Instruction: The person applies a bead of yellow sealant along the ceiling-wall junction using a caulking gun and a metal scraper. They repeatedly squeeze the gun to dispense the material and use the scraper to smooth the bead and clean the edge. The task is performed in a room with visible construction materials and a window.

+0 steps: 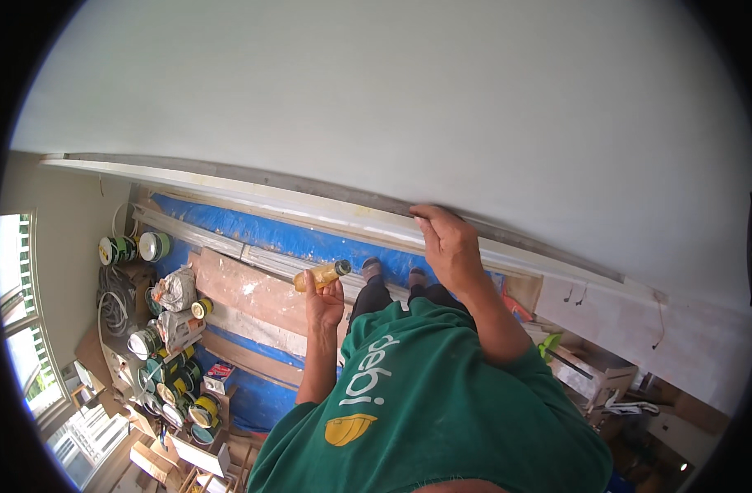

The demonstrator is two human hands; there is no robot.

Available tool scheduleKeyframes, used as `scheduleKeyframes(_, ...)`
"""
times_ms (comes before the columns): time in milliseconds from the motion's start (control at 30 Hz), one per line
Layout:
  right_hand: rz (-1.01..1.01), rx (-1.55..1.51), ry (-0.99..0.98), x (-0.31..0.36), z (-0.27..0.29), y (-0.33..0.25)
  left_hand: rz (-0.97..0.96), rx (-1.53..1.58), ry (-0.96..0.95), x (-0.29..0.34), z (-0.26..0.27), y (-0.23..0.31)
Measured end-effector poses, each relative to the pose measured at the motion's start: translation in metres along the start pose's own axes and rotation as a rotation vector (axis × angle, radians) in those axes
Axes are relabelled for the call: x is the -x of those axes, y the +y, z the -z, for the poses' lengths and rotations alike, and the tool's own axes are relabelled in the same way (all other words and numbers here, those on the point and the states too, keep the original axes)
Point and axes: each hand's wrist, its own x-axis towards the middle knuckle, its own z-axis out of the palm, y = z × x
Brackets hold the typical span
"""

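My left hand [323, 306] is wrapped round a small bottle [314, 278] with a yellowish, see-through body and a dark cap. The bottle lies tilted in the fingers, its cap pointing right, away from the wall ledge. Higher up, my right hand [451, 246] reaches to a long grey strip [310, 185] that runs along the wall on top of a white ledge [252, 191]. Its fingers are bent and close together, with the tips at the strip. Whether something small is between them is hidden.
A pale wall [441, 99] rises beyond the ledge. Blue sheeting [228, 226] and brown boards [248, 287] cover the floor far below, around my feet. Several paint buckets [154, 246], bags [177, 289] and coiled cable [113, 306] crowd the left, near windows. Loose wires [660, 329] hang at right.
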Motion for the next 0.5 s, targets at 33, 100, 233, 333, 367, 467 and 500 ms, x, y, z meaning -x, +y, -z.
scheduleKeyframes(33, 0.020, 0.016, -0.012, 0.000, -0.002, 0.001, -0.004, -0.008, -0.011, 0.001, -0.002, 0.001)
scheduleKeyframes(100, 0.060, 0.047, -0.035, 0.000, -0.005, 0.003, -0.033, -0.031, -0.003, 0.002, -0.007, 0.001)
scheduleKeyframes(233, -0.114, -0.043, -0.060, -0.002, 0.014, -0.011, -0.016, 0.003, 0.041, -0.001, -0.003, 0.004)
scheduleKeyframes(333, -0.091, -0.105, 0.002, 0.002, 0.027, -0.007, -0.036, -0.031, 0.048, -0.002, -0.003, 0.003)
scheduleKeyframes(367, -0.089, -0.111, -0.006, 0.006, 0.026, -0.001, -0.025, -0.018, 0.037, -0.002, -0.004, 0.003)
scheduleKeyframes(467, 0.004, -0.077, -0.017, 0.017, 0.020, 0.012, -0.002, -0.004, 0.035, -0.003, -0.002, 0.003)
scheduleKeyframes(500, 0.091, -0.026, -0.010, 0.015, 0.016, 0.015, 0.003, -0.003, 0.039, -0.004, -0.001, 0.003)
